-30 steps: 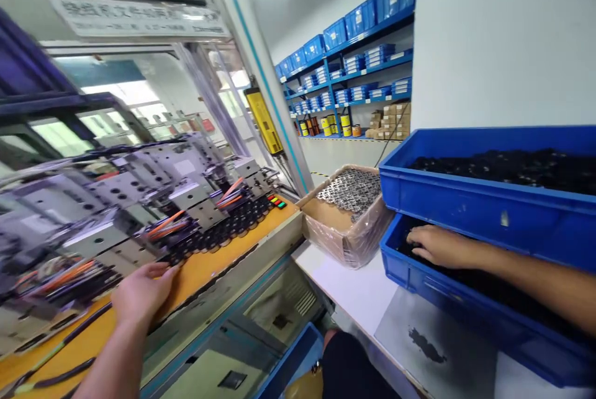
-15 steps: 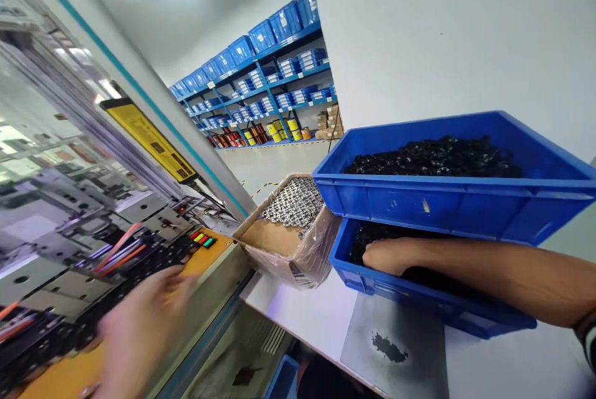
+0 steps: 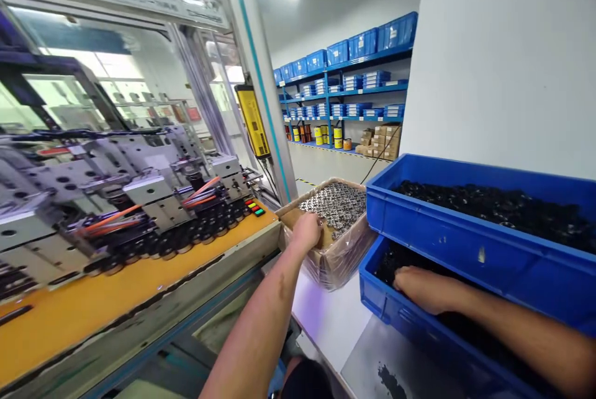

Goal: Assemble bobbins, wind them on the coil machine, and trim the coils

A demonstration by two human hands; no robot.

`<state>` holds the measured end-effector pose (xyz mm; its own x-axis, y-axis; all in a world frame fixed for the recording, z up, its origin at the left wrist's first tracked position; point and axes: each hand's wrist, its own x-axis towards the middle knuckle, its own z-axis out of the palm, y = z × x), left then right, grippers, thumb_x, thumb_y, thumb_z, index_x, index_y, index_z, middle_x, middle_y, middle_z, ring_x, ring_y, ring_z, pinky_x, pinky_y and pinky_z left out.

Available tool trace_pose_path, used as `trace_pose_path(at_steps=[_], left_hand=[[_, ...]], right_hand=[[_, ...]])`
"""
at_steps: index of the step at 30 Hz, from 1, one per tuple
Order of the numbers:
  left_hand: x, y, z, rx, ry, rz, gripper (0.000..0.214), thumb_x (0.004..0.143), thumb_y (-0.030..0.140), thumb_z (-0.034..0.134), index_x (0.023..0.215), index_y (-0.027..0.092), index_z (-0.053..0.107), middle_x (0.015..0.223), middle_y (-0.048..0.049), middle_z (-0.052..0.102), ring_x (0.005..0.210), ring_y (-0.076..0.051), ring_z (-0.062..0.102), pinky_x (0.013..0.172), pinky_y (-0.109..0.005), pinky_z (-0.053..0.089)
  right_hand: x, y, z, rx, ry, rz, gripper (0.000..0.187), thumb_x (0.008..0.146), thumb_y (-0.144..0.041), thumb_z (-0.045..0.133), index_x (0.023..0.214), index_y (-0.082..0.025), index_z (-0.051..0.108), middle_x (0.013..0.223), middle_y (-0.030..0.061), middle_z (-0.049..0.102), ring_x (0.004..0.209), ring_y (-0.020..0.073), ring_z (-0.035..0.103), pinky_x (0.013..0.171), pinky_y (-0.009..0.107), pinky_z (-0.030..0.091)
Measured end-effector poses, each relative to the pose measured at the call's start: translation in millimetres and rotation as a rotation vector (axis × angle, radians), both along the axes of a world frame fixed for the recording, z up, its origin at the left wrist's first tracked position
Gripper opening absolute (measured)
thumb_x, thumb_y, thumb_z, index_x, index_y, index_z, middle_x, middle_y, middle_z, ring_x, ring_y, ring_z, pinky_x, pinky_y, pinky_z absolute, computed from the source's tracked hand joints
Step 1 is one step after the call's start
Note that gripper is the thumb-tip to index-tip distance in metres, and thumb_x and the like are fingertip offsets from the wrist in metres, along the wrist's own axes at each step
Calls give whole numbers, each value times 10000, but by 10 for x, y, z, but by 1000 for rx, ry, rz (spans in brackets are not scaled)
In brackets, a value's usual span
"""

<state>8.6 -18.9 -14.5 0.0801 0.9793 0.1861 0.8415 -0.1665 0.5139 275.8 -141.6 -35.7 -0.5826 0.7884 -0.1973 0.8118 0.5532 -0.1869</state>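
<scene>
My left hand [image 3: 307,229] reaches into a plastic-lined cardboard box [image 3: 321,262], at the near edge of many small silvery ring-like metal parts [image 3: 342,200]. Its fingers are curled downward; what they hold, if anything, is hidden. My right hand [image 3: 416,287] is down inside the lower blue bin [image 3: 375,293], among small black parts [image 3: 391,262]. Those fingers are bent too, and their tips are hidden in the pile. The upper blue bin [image 3: 428,225], stacked over the lower one, holds a heap of black parts [image 3: 493,200].
At left is a machine with metal blocks [image 3: 149,194], orange tubes and a row of black round parts [image 3: 205,228] on an orange surface [image 3: 139,287]. Coloured buttons [image 3: 254,207] sit at its end. A grey sheet [image 3: 372,349] lies on the white table [image 3: 321,318]. Blue shelves [image 3: 328,89] stand behind.
My left hand has moved from over the machine's orange surface into the cardboard box. My right hand stays in the lower bin. The view has turned left.
</scene>
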Motion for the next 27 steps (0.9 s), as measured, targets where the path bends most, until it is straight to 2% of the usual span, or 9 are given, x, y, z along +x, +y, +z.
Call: trace_pose_path(at_steps=[3, 6, 8, 11, 14, 16, 19, 22, 27], left_hand=[[-33, -322, 90, 43, -179, 5, 276, 922, 345, 632, 1136, 173, 644, 1172, -83, 670, 1013, -220, 661, 875, -450, 558], [-134, -943, 89, 110, -399, -17, 271, 896, 346, 658, 1093, 160, 661, 1046, -64, 711, 923, -199, 682, 849, -415, 561], [-251, -1454, -14, 139, -555, -26, 343, 882, 368, 648, 1171, 183, 660, 1020, -68, 733, 904, -190, 693, 836, -337, 562], [-425, -2144, -250, 103, -739, -5, 399, 894, 473, 587, 1123, 170, 710, 891, -84, 759, 789, -201, 726, 738, -323, 593], [-465, -2586, -394, -34, -1125, 38, 414, 680, 431, 838, 1017, 202, 767, 900, -88, 790, 749, -219, 754, 693, -312, 618], [-395, -2758, -378, -57, -1327, 78, 417, 529, 354, 935, 903, 230, 795, 884, -65, 801, 703, -209, 758, 684, -287, 627], [-231, -2919, -258, 36, -1365, 132, 375, 483, 360, 953, 816, 260, 812, 851, -43, 808, 685, -208, 766, 682, -255, 633], [-115, -2999, -188, 59, -1319, 145, 372, 467, 405, 952, 790, 277, 818, 831, -40, 816, 733, -240, 779, 710, -267, 643], [-96, -2954, -294, 69, -1244, 85, 359, 488, 362, 948, 820, 297, 826, 823, -34, 819, 746, -243, 783, 737, -253, 637]], right_hand=[[3, -3, 5, 93, 35, -35, 156, 738, -67, 576, 706, -163, 695, 781, 81, 722, 759, 220, 689, 615, 256, 439], [17, 2, 22, 182, 113, -63, 147, 756, -57, 574, 729, -160, 675, 736, 64, 701, 737, 210, 671, 650, 271, 450], [4, -3, 48, 252, 194, -71, 143, 802, -81, 561, 728, -151, 661, 723, 67, 679, 704, 200, 646, 662, 287, 462], [-115, -118, 136, 356, 337, -65, 175, 909, -147, 509, 838, -144, 669, 805, 84, 665, 737, 179, 623, 712, 296, 486], [-405, -411, 249, 433, 552, 120, 169, 970, -223, 509, 935, -146, 655, 842, 79, 659, 760, 147, 612, 707, 257, 498], [-660, -647, 291, 492, 749, 379, 114, 965, -215, 547, 929, -147, 631, 814, 62, 665, 748, 130, 617, 684, 227, 503], [-988, -906, 270, 570, 887, 630, 88, 969, -207, 550, 909, -155, 589, 780, 38, 668, 732, 111, 632, 677, 201, 508], [-1121, -990, 187, 604, 890, 651, 128, 977, -244, 548, 881, -163, 570, 756, 25, 658, 718, 97, 636, 679, 185, 511], [-1063, -967, 100, 665, 798, 695, 157, 979, -211, 509, 853, -157, 586, 767, 27, 662, 750, 107, 648, 701, 204, 518]])
